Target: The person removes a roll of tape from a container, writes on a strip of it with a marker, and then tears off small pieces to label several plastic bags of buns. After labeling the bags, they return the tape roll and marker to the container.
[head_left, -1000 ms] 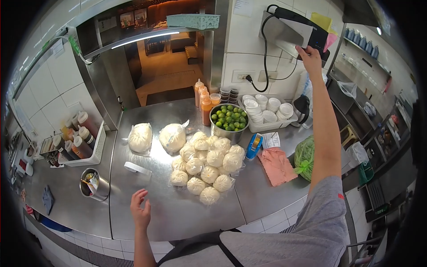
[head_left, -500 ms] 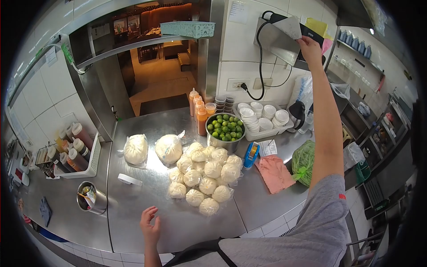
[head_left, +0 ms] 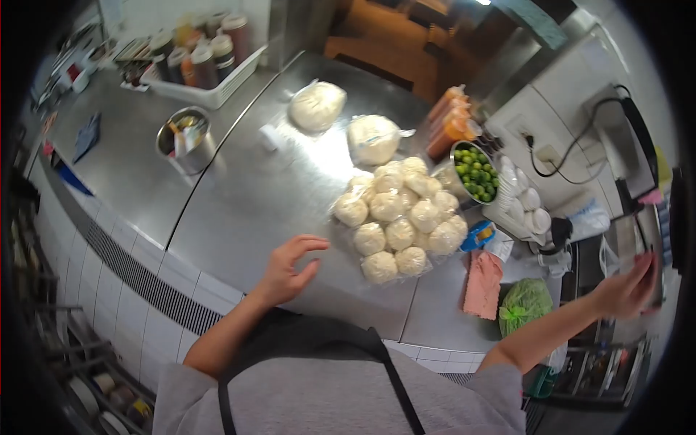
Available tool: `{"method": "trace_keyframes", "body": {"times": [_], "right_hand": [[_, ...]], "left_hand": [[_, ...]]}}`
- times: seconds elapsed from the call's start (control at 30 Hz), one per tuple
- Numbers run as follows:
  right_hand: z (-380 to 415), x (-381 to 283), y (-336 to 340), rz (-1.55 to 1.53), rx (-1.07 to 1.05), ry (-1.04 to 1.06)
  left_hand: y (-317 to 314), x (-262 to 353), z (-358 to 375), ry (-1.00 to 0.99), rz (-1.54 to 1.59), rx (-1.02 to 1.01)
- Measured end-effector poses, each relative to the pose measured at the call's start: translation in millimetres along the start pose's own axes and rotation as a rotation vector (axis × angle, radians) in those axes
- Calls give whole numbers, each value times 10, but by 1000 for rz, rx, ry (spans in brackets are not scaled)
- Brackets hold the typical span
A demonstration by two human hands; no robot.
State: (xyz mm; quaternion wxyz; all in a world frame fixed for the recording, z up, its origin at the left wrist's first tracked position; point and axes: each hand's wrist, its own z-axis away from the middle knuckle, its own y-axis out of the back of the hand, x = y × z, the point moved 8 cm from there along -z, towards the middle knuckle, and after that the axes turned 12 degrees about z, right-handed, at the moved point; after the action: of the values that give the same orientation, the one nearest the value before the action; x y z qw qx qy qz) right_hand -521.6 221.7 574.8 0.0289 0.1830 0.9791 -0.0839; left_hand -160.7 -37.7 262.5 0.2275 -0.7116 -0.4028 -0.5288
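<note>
My left hand [head_left: 291,270] is over the front of the steel counter, fingers spread and holding nothing. To its right is a pile of round white dough-like balls [head_left: 399,233] in clear plastic. Two larger wrapped bundles, a left one [head_left: 317,106] and a right one [head_left: 374,140], lie behind the pile. My right hand [head_left: 625,290] is stretched out at the far right, past the green bag [head_left: 525,304]. Its fingers are blurred but look extended and apart, with nothing visible in them.
A steel pot of limes [head_left: 474,174], orange sauce bottles [head_left: 451,122], a blue tape dispenser [head_left: 476,236] and a pink cloth [head_left: 483,284] surround the pile. At left stand a steel canister [head_left: 186,141] and a white basket [head_left: 217,96] of bottles. The black printer [head_left: 638,145] is on the right.
The view has turned and tilted downward. My right hand has left the paper at the printer and dropped lower on the right. My left hand stays open over the counter's front.
</note>
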Motion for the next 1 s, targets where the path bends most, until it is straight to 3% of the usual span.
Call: {"method": "trace_keyframes", "body": {"times": [0.03,0.07,0.1,0.13,0.17,0.2,0.23,0.27,0.33,0.47,0.53,0.6,0.7,0.77,0.8,0.83,0.87,0.93,1.0], "right_hand": [[293,-310,27,-4,-93,121],[689,-613,-171,-478,-386,-242],[1029,-1362,-349,-668,-556,-42],[1552,-1589,-521,-751,-868,-271],[2005,-1738,-638,-798,-1046,-393],[2320,-1892,-708,-968,-1122,-716],[2576,-1979,-803,-1097,-1080,-936],[2825,-2068,-883,-1216,-1028,-1164],[3239,-2521,-937,-1320,-1297,-1367],[3448,-3057,-854,-1550,-1356,-1536],[3428,-3106,-970,-1734,-1255,-1758],[3370,-3176,-1023,-1708,-1285,-1763],[3273,-3414,-1165,-1920,-1303,-1813],[3241,-3514,-1327,-1796,-1311,-1739],[3022,-3192,-1602,-1332,-1191,-1464],[3030,-2885,-2118,-2012,-883,-1501],[3129,-2792,-2435,-2010,-882,-1505],[3344,-2592,-2862,-1355,-1109,-1123],[4020,-3090,-2962,-1214,-1657,-773]], "left_hand": [[-94,194,-29,-53,-2,-4],[-147,437,-73,-138,-55,90],[-170,636,-92,-227,-109,179],[-170,666,-111,-218,-117,184],[-257,689,-149,-224,-218,69],[-328,683,-161,-227,-316,-42],[-359,495,-145,-92,-280,-168],[-339,490,-113,-81,-286,-156],[-286,335,-83,135,-248,-152],[-234,206,-22,111,-125,-43],[-171,246,-46,232,48,-74],[-99,334,-77,213,81,-50],[94,389,-179,200,124,5],[281,347,-112,221,134,37],[348,215,45,351,212,3],[400,75,195,482,292,-32],[512,-23,265,485,291,-34],[887,-267,393,399,-122,217],[1117,-375,179,111,-561,384]]}}
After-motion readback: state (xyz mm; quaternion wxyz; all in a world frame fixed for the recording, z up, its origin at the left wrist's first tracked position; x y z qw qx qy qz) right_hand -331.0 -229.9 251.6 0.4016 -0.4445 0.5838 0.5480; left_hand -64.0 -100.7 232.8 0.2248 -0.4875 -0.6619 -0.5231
